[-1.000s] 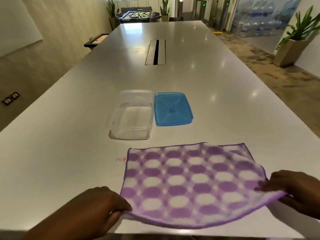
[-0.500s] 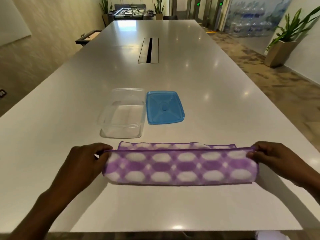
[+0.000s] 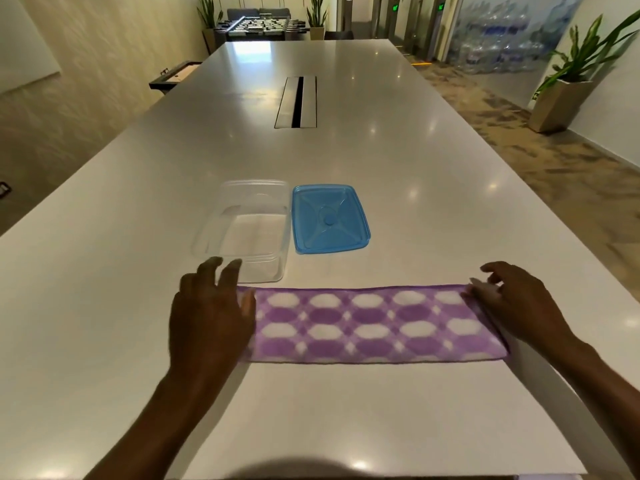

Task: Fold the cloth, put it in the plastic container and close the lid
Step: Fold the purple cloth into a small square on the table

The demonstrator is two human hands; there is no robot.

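Note:
A purple and white patterned cloth (image 3: 374, 325) lies folded in half as a long strip on the white table (image 3: 450, 209), near me. My left hand (image 3: 207, 311) rests on its left end with fingers spread. My right hand (image 3: 516, 303) lies flat on its right end, fingers loosely apart. Neither hand pinches the fabric. Just beyond the cloth's left part stands a clear plastic container (image 3: 247, 233), with nothing inside. Its blue lid (image 3: 329, 218) lies flat on the table, touching the container's right side.
A metal cable slot (image 3: 297, 102) is set into the table's middle, farther away. A potted plant (image 3: 568, 88) stands on the floor at the right. A foosball table (image 3: 263, 27) sits at the far end of the room.
The cloth went from spread flat to folded in half away from me. Both hands carried the near edge to the far edge, then let go and now rest on its ends.

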